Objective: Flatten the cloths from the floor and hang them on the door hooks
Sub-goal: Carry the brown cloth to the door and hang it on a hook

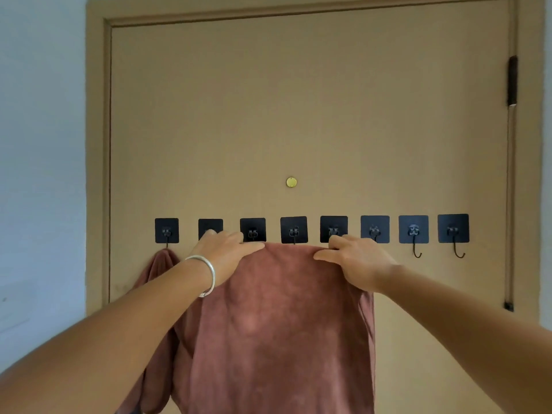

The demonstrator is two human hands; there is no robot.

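Rust-brown cloth (268,324) held up flat against the door (298,115), its top edge level with the lower ends of the middle hooks (294,230). Left hand (222,253) grips the top edge near the door's left side; fingers curled over the hem, thumb side hidden behind the fabric. Right hand (357,259) pinches the same edge further right, fingers bent onto the hem. Hands well apart, probably to keep the edge taut and the cloth spread so it hangs flat rather than bunched. Edge sits just under the black square pads, which suggests the person is lining it up to catch on one or more hooks; whether any hook has caught yet cannot be told, since the cloth covers the hook ends there. Fabric looks soft, towel-like, faintly mottled, with shallow folds running down from each hand and a smooth centre panel; lower part runs out of view. A second cloth (158,264) of the same colour hangs gathered from the leftmost hook (166,231), at the door's left edge. Two hooks (433,234) toward the right edge are bare. Silver bangle (206,273) on the left wrist. Brass peephole (291,182) above the row.
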